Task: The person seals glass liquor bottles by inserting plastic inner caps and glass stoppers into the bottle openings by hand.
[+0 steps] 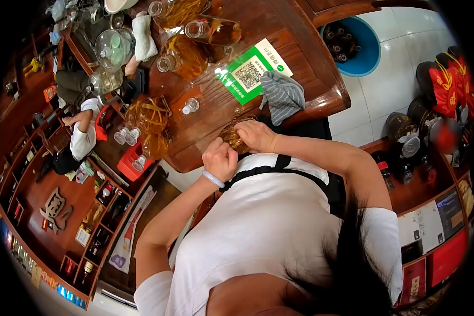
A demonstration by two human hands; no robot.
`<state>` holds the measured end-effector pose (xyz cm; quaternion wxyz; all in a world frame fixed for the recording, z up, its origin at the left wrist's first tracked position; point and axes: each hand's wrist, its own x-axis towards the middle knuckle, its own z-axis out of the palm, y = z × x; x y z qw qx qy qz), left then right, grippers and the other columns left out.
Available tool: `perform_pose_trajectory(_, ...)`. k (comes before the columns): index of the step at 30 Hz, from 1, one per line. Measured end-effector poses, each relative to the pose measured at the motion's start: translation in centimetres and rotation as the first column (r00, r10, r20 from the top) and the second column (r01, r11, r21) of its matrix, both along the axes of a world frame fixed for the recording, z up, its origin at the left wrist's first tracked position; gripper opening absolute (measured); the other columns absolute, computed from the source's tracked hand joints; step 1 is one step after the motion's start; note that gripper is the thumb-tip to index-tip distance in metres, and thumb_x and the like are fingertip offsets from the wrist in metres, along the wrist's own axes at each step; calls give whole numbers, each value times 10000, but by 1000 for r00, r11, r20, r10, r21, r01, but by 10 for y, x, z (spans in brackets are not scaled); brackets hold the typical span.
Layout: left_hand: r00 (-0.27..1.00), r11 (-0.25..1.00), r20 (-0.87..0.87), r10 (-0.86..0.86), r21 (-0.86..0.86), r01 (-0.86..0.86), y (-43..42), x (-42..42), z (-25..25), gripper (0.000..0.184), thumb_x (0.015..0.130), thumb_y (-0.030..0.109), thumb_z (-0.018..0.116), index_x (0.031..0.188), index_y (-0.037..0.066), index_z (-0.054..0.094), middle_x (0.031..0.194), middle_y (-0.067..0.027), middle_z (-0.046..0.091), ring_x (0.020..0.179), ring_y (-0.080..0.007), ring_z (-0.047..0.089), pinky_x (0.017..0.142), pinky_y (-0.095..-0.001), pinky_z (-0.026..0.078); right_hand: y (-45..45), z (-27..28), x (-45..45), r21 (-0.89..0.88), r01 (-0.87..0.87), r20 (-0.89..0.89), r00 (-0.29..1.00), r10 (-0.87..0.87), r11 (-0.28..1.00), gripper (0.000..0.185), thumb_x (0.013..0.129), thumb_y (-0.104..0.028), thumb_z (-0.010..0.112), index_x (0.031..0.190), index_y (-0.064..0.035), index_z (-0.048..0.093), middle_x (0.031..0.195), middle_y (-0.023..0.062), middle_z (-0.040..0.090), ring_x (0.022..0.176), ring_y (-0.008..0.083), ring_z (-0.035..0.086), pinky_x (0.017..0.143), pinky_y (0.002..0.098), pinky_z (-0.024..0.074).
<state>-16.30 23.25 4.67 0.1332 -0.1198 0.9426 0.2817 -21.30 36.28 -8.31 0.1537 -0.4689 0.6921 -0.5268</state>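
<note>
At the table's near edge, close to my waist, is a rounded glass bottle (230, 136) with amber contents, partly hidden by my hands. My right hand (255, 136) is closed over its side. My left hand (220, 158), with a pale bangle on the wrist, is curled against the near side of the bottle; its fingertips are hidden. A grey striped cloth (282, 97) lies just beyond my right hand, partly on a green QR-code card (250, 73). A clear glass stopper (190, 106) rests on the wood beyond my left hand.
Several amber-filled glass bottles (190, 57) lie or stand on the wooden table (321, 68). More bottles (150, 116) are at the left, by a red box (134, 162). A blue tub (367, 48) stands on the floor. Another person (84, 134) is at the left.
</note>
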Motion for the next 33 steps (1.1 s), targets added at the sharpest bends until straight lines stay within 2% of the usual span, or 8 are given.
perform_pose_trajectory(10,993,990,18,-121,-65,122,2,-6,3,136,612,81,553,534,26,457,633,-138,462,549,-320,490,443,-417,410,-2,0,7,30,77,-2,997,-77,997,138,708,-95,553,798,5,522,975,153,581,882,297,592,767,363,492)
perform_pose_trajectory(21,946,945,54,-320,-58,323,-5,-8,5,124,584,132,585,567,56,488,684,-95,482,620,-281,517,414,-412,403,0,-7,9,43,29,15,999,-29,999,130,742,-91,535,827,7,523,971,147,575,870,289,592,765,373,491)
perform_pose_trajectory(23,949,947,70,-309,-67,313,-7,-9,5,122,591,134,584,574,52,496,673,-96,487,607,-286,517,428,-418,407,-2,-11,8,36,38,-35,999,-37,999,263,675,-109,622,879,6,504,954,149,568,874,298,589,775,380,485)
perform_pose_trajectory(24,977,974,-14,-212,-81,210,-11,-12,3,127,624,129,576,571,48,495,652,-101,485,591,-299,514,444,-417,406,0,-1,-5,43,-20,57,998,18,999,413,571,-114,713,894,-7,479,911,143,553,863,309,583,767,388,477)
perform_pose_trajectory(29,954,963,-186,234,-88,-254,-20,-6,-14,223,778,146,540,595,18,546,648,-103,540,547,-260,525,493,-382,409,-8,7,-15,148,-61,155,987,37,987,435,535,-105,753,837,-24,451,834,137,523,828,329,574,709,408,469)
perform_pose_trajectory(31,731,716,28,682,175,-676,-25,-3,-20,299,868,222,522,701,-7,616,767,-82,624,595,-163,551,513,-338,409,-12,14,-23,190,-69,147,988,41,979,408,527,-109,734,817,-18,461,819,160,543,788,352,579,667,434,472)
perform_pose_trajectory(32,643,585,242,727,271,-764,-35,1,-17,340,896,298,531,866,-20,649,873,-55,649,682,-105,559,544,-287,427,-15,17,-27,226,-63,177,984,23,972,370,530,-116,718,793,-14,480,798,172,559,768,363,585,653,438,475)
perform_pose_trajectory(33,649,592,227,726,274,-758,-37,2,-16,340,896,298,531,866,-20,649,873,-55,649,682,-105,559,544,-287,427,-19,23,-34,259,-58,203,979,4,964,333,532,-122,703,769,-9,498,777,183,575,747,374,590,640,443,478)
